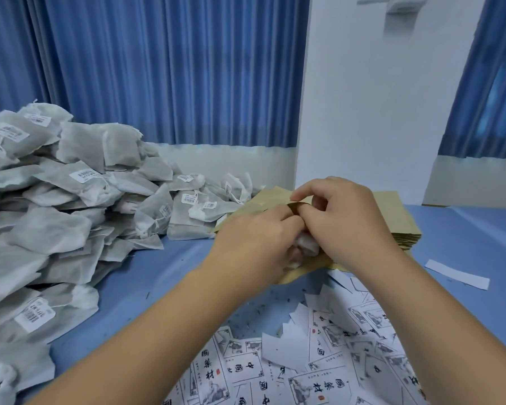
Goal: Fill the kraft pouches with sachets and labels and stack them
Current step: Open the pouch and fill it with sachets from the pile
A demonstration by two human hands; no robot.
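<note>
Right now the left hand (254,238) is pinching a white sachet (306,244) and pressing it into the kraft pouch (310,268), which sits against the pouch stack (406,229). The right hand (342,217) is pinching the pouch's lip open; keeping that lip wide should stop the sachet bunching.

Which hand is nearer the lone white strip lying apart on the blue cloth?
Right. The right hand is up-left of the strip; the left hand is beyond it, farther left.
</note>
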